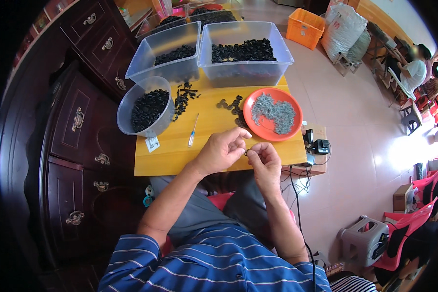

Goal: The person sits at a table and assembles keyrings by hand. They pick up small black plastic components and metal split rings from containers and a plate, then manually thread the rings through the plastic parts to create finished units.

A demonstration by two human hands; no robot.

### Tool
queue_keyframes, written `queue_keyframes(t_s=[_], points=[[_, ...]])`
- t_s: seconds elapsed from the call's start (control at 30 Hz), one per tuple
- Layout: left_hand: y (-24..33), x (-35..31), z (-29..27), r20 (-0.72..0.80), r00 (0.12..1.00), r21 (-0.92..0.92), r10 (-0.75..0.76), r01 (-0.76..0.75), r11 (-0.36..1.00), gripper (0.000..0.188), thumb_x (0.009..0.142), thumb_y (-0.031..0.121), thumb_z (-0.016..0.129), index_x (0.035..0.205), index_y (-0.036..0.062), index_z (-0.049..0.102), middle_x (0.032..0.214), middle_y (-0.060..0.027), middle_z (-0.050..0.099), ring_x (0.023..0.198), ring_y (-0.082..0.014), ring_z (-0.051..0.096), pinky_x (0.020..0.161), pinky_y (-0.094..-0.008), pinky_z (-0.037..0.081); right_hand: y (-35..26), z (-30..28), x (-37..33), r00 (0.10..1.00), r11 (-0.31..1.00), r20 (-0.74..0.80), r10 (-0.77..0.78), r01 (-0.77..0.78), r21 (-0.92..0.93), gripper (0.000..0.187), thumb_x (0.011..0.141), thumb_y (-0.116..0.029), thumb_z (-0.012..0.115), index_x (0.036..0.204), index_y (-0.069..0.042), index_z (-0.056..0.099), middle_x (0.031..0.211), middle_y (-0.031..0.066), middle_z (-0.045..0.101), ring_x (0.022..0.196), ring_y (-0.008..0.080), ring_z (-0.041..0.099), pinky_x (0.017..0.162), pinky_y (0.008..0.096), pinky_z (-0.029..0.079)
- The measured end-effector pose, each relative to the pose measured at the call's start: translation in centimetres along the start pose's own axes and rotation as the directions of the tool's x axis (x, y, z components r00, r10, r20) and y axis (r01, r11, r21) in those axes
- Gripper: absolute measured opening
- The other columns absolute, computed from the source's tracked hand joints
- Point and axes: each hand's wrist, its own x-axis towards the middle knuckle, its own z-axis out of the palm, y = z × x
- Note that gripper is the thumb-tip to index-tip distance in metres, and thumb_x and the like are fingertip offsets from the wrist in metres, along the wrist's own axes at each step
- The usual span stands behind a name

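Observation:
My left hand (223,150) and my right hand (265,164) meet over the front of the yellow table (170,163). A small dark part (246,153) shows between their fingertips. The right thumb and fingers pinch it, while the left thumb and fingers are closed right beside it; whether they grip it too is hard to see. Just beyond my hands, a red plate (273,136) bears a heap of small silvery metal pieces (276,114). Several round black parts (236,104) lie loose to the plate's left. A slim screwdriver (192,135) rests left of my hands.
A clear round tub (125,124) of black parts stands at the table's left, near small black pieces (181,102). Behind are two clear bins (210,68) (143,65) with black parts. Dark drawers (65,121) flank the left. Cables (297,190) hang at right.

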Motion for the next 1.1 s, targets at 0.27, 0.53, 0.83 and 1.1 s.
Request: queue_keyframes(t_s=[0.27, 0.53, 0.83, 1.1], points=[[-4.9, 0.0, -2.9, -0.151, 0.976, 0.380, -0.154, 0.201, 0.903, 0.030, 0.084, 0.008, 0.071, 0.113, 0.0025, 0.067, 0.090, -0.0071, 0.067, 0.073, -0.0157, 0.065, 0.070, -0.0311, 0.053, -0.4, -0.7, 0.6, 0.997, 0.998, -0.071, -0.033, 0.036, 0.051, 0.017, 0.099, -0.006, 0.062, 0.116, -0.002, 0.062, 0.093, -0.0012, 0.061, 0.080, 0.0063, 0.055, 0.072, 0.0215, 0.047], [-7.0, 1.2, -1.1, -0.214, 0.976, 0.587, -0.038, 0.160, 0.794, 0.021, 0.083, 0.015, 0.072, 0.102, 0.0044, 0.069, 0.092, -0.0117, 0.068, 0.082, -0.0310, 0.068, 0.074, -0.0406, 0.054, -0.7, -0.7, 0.5, 0.997, 1.000, -0.075, 0.024, -0.023, 0.016, 0.015, 0.100, -0.007, 0.061, 0.114, -0.001, 0.065, 0.097, -0.0008, 0.062, 0.079, 0.0065, 0.055, 0.073, 0.0219, 0.047], [-7.6, 1.0, -0.7, -0.210, 0.976, 0.543, -0.052, 0.161, 0.824, 0.014, 0.086, 0.011, 0.068, 0.096, 0.0036, 0.063, 0.091, -0.0133, 0.068, 0.080, -0.0318, 0.067, 0.072, -0.0413, 0.053, -0.5, -0.6, 0.5, 0.998, 0.997, -0.031, 0.052, -0.050, 0.060, 0.007, 0.102, -0.007, 0.058, 0.107, -0.003, 0.061, 0.098, 0.0016, 0.064, 0.078, 0.0074, 0.057, 0.073, 0.0219, 0.047], [-4.6, -1.6, 0.3, -0.284, 0.954, -0.078, -0.093, 0.074, 0.994, 0.011, 0.093, 0.003, 0.063, 0.103, 0.0004, 0.067, 0.089, -0.0072, 0.069, 0.072, -0.0150, 0.065, 0.067, -0.0291, 0.052, -0.6, -0.6, 0.3, 0.995, 0.987, 0.042, 0.089, -0.094, 0.128, 0.011, 0.104, -0.008, 0.055, 0.110, -0.002, 0.061, 0.100, 0.0045, 0.066, 0.084, 0.0087, 0.062, 0.076, 0.0234, 0.052]])
